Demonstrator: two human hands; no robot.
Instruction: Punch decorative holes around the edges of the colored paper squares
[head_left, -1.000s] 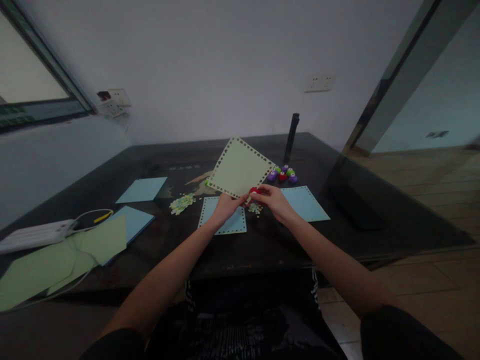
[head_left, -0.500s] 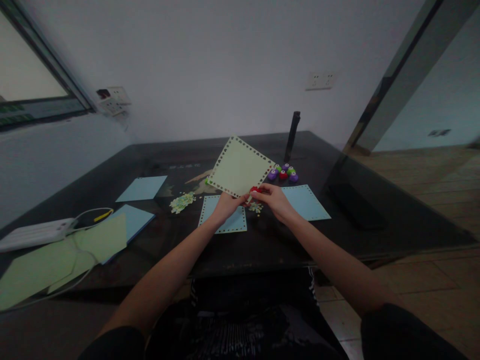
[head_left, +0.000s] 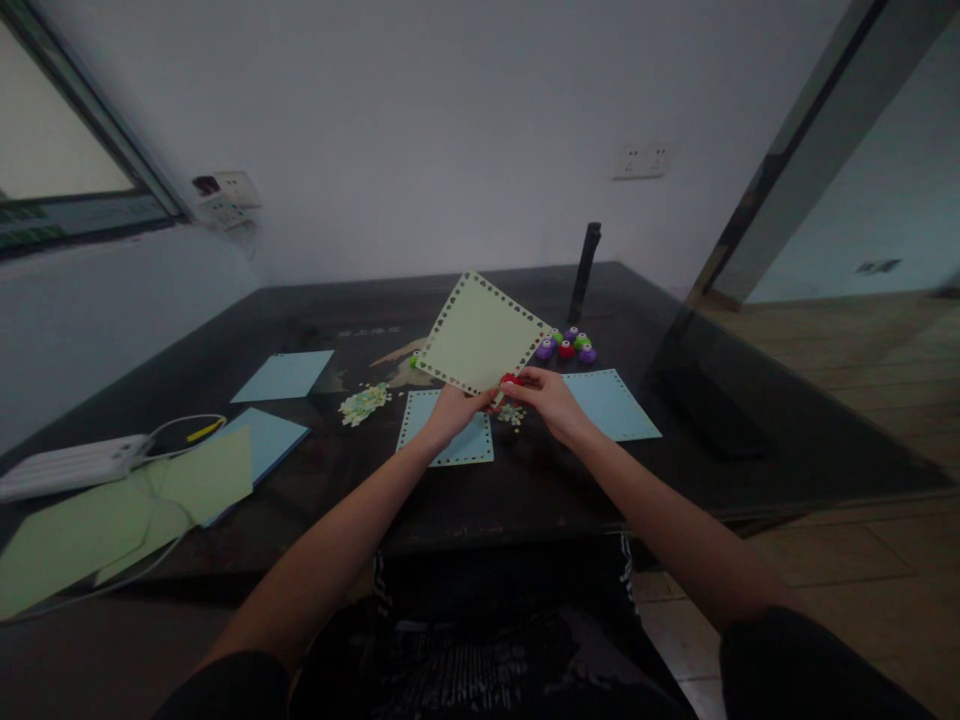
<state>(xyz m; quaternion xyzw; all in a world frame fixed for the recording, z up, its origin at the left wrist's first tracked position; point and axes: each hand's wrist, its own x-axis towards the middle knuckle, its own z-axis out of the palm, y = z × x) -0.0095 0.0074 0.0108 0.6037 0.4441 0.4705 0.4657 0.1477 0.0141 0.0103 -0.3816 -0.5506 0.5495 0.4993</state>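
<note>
A pale green sheet of paper [head_left: 482, 332], with small shapes punched along its edges, is held up at a slant over the table. My left hand [head_left: 454, 408] is closed on its lower edge. In my right hand [head_left: 550, 398] is a small red craft punch [head_left: 510, 381], gripped between thumb and fingers at the sheet's near corner. Beneath my hands lies a blue sheet with a punched border [head_left: 469, 445]. Bits of punched paper [head_left: 512, 415] are scattered beside it. Another punched blue sheet [head_left: 615, 405] rests to the right.
Several purple, green and red punches [head_left: 566, 347] cluster behind my right hand, near a black upright post [head_left: 585, 270]. Left are a heap of paper bits [head_left: 365, 402], a blue sheet [head_left: 285, 377], stacked green sheets [head_left: 195, 480] and a white power strip [head_left: 75, 468] with a cable.
Almost nothing differs. Both hands, the green sheet and the red punch stay in the same place.
</note>
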